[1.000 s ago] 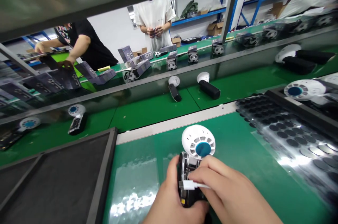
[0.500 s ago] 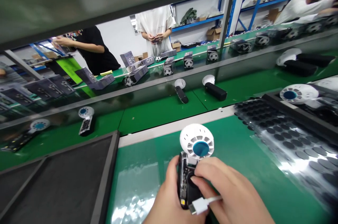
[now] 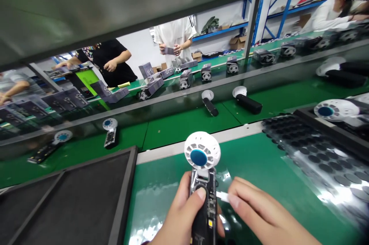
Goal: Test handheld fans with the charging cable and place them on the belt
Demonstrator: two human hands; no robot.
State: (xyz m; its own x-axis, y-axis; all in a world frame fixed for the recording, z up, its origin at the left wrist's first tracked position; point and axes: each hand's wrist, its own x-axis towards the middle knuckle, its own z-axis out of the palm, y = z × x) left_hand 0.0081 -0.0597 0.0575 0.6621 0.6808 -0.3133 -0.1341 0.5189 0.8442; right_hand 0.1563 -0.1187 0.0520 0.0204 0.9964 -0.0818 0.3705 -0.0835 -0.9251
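Observation:
My left hand [image 3: 184, 208] is wrapped round the dark handle of a handheld fan [image 3: 204, 202], with the thumb pressed on a round black part. The handle's face is uncovered, showing a circuit board and a small yellow square near the bottom. Its white round head [image 3: 201, 149] with a blue centre points up and away. Between the thumb and fingers of my right hand [image 3: 256, 206] is a white cable plug [image 3: 222, 196]. The plug's tip meets the handle's right side; I cannot tell whether it is inserted.
A black tray [image 3: 86, 195] lies at left. At right is a clear sheet of black round pads [image 3: 325, 156]. Beyond the bench edge, more fans [image 3: 248, 102] lie on a green conveyor [image 3: 173, 127]. Boxed items [image 3: 186, 79] line the far rail, with co-workers [image 3: 173, 39] behind.
The fan has turned in my left hand, and that thumb has moved onto its front. My right hand has shifted off the front, bringing the cable plug to the handle's side. Conveyor fans appear further right.

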